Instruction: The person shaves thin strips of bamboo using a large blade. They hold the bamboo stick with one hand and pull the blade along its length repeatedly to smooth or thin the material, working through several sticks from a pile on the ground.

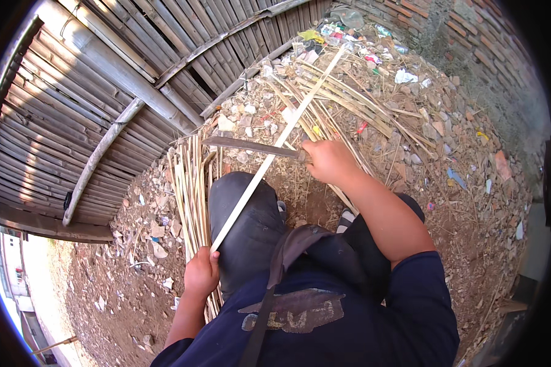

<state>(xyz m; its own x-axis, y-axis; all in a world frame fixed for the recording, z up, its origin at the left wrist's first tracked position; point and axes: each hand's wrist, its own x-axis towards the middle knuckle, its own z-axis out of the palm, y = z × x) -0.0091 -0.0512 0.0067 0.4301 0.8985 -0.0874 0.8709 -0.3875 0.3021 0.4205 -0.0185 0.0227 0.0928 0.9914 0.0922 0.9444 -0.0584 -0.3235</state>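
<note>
My left hand (201, 273) is closed round the near end of a long pale bamboo strip (242, 203), beside my left knee. The strip slants up and away to the right, passing over my thigh. My right hand (330, 160) grips the handle of a long-bladed knife (251, 145). Its dark blade points left and lies across the strip; whether it touches cannot be told. Left of my knee lies a bundle of split bamboo strips (191, 196), partly hidden by my left hand and leg.
More bamboo strips (349, 101) lie spread on the stony ground ahead. A bamboo slat wall (122, 122) stands at the left, with a brick wall (477, 46) at the far right. Scattered litter (405, 76) and rubble lie between them.
</note>
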